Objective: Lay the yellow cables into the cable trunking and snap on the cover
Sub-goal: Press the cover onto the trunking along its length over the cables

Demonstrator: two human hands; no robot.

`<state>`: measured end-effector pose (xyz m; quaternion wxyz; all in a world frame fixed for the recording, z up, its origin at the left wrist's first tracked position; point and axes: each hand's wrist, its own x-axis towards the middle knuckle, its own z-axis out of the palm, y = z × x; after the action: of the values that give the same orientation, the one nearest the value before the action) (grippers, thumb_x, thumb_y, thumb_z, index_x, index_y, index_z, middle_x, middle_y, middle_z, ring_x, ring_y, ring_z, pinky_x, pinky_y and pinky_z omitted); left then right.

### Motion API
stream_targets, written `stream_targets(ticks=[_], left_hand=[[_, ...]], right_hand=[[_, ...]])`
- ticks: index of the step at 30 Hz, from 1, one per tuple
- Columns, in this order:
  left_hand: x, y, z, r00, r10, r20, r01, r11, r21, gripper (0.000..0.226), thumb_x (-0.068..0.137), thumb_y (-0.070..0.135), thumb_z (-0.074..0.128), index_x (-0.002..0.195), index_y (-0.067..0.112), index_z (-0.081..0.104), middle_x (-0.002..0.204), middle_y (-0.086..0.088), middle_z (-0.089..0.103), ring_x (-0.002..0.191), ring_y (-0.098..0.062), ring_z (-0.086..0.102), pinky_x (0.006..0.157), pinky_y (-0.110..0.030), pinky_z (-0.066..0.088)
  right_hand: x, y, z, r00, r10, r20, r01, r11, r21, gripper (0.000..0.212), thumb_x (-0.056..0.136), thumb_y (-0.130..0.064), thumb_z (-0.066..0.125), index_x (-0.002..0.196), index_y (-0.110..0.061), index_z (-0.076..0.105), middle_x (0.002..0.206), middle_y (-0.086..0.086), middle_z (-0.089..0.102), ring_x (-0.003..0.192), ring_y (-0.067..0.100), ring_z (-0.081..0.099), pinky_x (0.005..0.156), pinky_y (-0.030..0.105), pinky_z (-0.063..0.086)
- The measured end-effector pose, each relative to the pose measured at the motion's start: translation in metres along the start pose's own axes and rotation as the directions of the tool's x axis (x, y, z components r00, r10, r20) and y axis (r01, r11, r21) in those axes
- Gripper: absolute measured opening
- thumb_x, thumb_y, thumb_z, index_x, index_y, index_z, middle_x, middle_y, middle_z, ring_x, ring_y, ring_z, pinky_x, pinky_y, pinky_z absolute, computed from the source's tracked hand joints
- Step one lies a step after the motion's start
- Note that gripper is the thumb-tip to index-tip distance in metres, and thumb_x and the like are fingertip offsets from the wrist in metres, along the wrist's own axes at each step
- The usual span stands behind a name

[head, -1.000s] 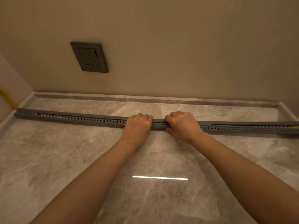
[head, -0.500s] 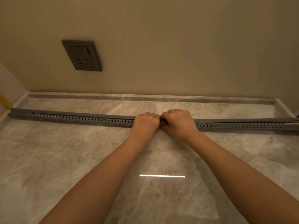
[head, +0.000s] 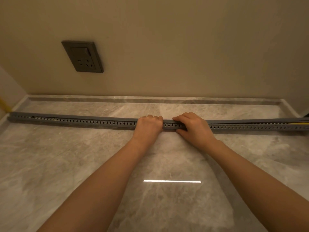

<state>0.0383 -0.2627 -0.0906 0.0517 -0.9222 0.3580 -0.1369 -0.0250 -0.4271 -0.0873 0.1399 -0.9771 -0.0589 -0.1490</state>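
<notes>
Gripping the grey cable trunking (head: 83, 122) with both hands, I have my arms stretched out over the marbled grey worktop (head: 66, 164). My left hand (head: 148, 125) sits on the run near its middle, with the fingers (head: 150, 117) curled over the top edge and the knuckles facing me. My right hand (head: 194, 126) is just beside it, with a short stretch of slotted wall showing between the two. Its fingers (head: 179, 118) are bent over the top while the thumb lies against the near wall, so the channel is pinched between them.

The trunking lies flat on the worktop, parallel to the back wall and a little in front of the low stone upstand (head: 150, 99). It reaches from the left corner to the right edge of the view. Its near wall shows a row of small keyhole slots. The cover (head: 100, 117) sits down flush along the top to the left of my hands. To the right of them it stands slightly raised above the channel, with the gap widening toward the far right. A yellow cable (head: 303, 123) shows in that gap. Another bit of yellow cable (head: 4, 104) rises at the left corner, beside the trunking's end.

A dark wall socket (head: 82, 56) is mounted on the beige wall (head: 184, 47) above the left half of the run. A thin bright reflection (head: 172, 181) lies on the worktop between my forearms.
</notes>
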Motion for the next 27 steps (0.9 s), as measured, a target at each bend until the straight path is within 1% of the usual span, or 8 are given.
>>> stream_targets(ticks=[3, 7, 9, 13, 16, 21, 24, 27], left_hand=[[0.001, -0.001, 0.001, 1.000, 0.017, -0.005, -0.017, 1.000, 0.005, 0.020, 0.096, 0.027, 0.046, 0.106, 0.012, 0.054, 0.100, -0.003, 0.066, 0.091, -0.021, 0.060, 0.065, -0.030, 0.037], [0.000, -0.003, 0.001, 1.000, 0.023, -0.011, -0.023, 1.000, -0.005, 0.025, 0.095, 0.033, 0.047, 0.106, 0.012, 0.054, 0.100, -0.003, 0.066, 0.091, -0.021, 0.060, 0.067, -0.030, 0.040], [0.000, -0.002, 0.001, 1.000, 0.026, -0.014, -0.026, 1.000, -0.005, 0.026, 0.095, 0.034, 0.047, 0.107, 0.012, 0.054, 0.101, -0.003, 0.066, 0.091, -0.021, 0.060, 0.067, -0.031, 0.041], [0.001, -0.003, 0.001, 0.999, 0.029, -0.016, -0.030, 1.000, -0.007, 0.027, 0.095, 0.035, 0.047, 0.107, 0.012, 0.054, 0.101, -0.003, 0.066, 0.091, -0.021, 0.060, 0.067, -0.030, 0.039], [0.000, -0.003, 0.002, 0.999, 0.031, -0.014, -0.032, 0.999, -0.021, 0.028, 0.095, 0.036, 0.047, 0.107, 0.012, 0.054, 0.101, -0.003, 0.066, 0.091, -0.021, 0.060, 0.068, -0.030, 0.039], [-0.001, -0.004, 0.003, 0.999, 0.029, -0.030, -0.030, 0.998, -0.049, 0.028, 0.094, 0.036, 0.047, 0.107, 0.013, 0.055, 0.102, -0.002, 0.066, 0.093, -0.020, 0.059, 0.069, -0.029, 0.039], [-0.002, -0.004, 0.003, 0.999, 0.019, -0.048, -0.023, 0.996, -0.090, 0.028, 0.093, 0.036, 0.050, 0.106, 0.012, 0.056, 0.101, -0.003, 0.067, 0.092, -0.020, 0.060, 0.071, -0.029, 0.040], [-0.002, -0.003, 0.003, 0.999, 0.011, -0.037, -0.014, 0.995, -0.101, 0.028, 0.093, 0.036, 0.050, 0.106, 0.012, 0.057, 0.100, -0.003, 0.066, 0.091, -0.020, 0.060, 0.070, -0.029, 0.040]], right_hand=[[-0.008, 0.011, -0.010, 1.000, -0.003, -0.014, 0.002, 0.999, -0.047, 0.036, 0.073, -0.014, 0.075, 0.108, -0.008, 0.066, 0.098, 0.008, 0.068, 0.092, 0.028, 0.060, 0.073, 0.036, 0.049], [-0.012, 0.016, -0.018, 0.999, -0.033, -0.032, 0.029, 0.991, -0.129, 0.034, 0.066, -0.012, 0.081, 0.097, -0.004, 0.069, 0.085, 0.011, 0.070, 0.079, 0.031, 0.063, 0.063, 0.036, 0.050], [-0.010, 0.014, -0.018, 0.999, -0.029, -0.016, 0.026, 0.986, -0.162, 0.032, 0.067, -0.014, 0.080, 0.097, -0.006, 0.070, 0.084, 0.011, 0.070, 0.079, 0.031, 0.063, 0.061, 0.035, 0.048], [-0.004, 0.016, -0.019, 0.999, -0.009, 0.032, 0.016, 0.978, -0.208, 0.032, 0.080, -0.027, 0.069, 0.109, -0.016, 0.066, 0.097, 0.005, 0.069, 0.092, 0.027, 0.061, 0.069, 0.034, 0.047], [-0.002, 0.019, -0.020, 0.996, -0.015, 0.084, 0.033, 0.974, -0.225, 0.035, 0.084, -0.033, 0.063, 0.116, -0.019, 0.063, 0.104, 0.003, 0.068, 0.097, 0.024, 0.059, 0.075, 0.034, 0.048], [-0.001, 0.021, -0.019, 0.992, -0.026, 0.124, 0.054, 0.971, -0.233, 0.035, 0.086, -0.033, 0.061, 0.118, -0.018, 0.062, 0.103, 0.004, 0.067, 0.096, 0.025, 0.059, 0.075, 0.033, 0.047], [-0.002, 0.021, -0.019, 0.992, -0.027, 0.125, 0.057, 0.969, -0.242, 0.036, 0.087, -0.034, 0.059, 0.119, -0.019, 0.061, 0.103, 0.003, 0.067, 0.096, 0.024, 0.059, 0.075, 0.033, 0.047], [-0.004, 0.020, -0.018, 0.994, -0.029, 0.110, 0.055, 0.968, -0.246, 0.036, 0.088, -0.036, 0.057, 0.120, -0.020, 0.060, 0.104, 0.003, 0.067, 0.096, 0.023, 0.059, 0.076, 0.034, 0.048]])
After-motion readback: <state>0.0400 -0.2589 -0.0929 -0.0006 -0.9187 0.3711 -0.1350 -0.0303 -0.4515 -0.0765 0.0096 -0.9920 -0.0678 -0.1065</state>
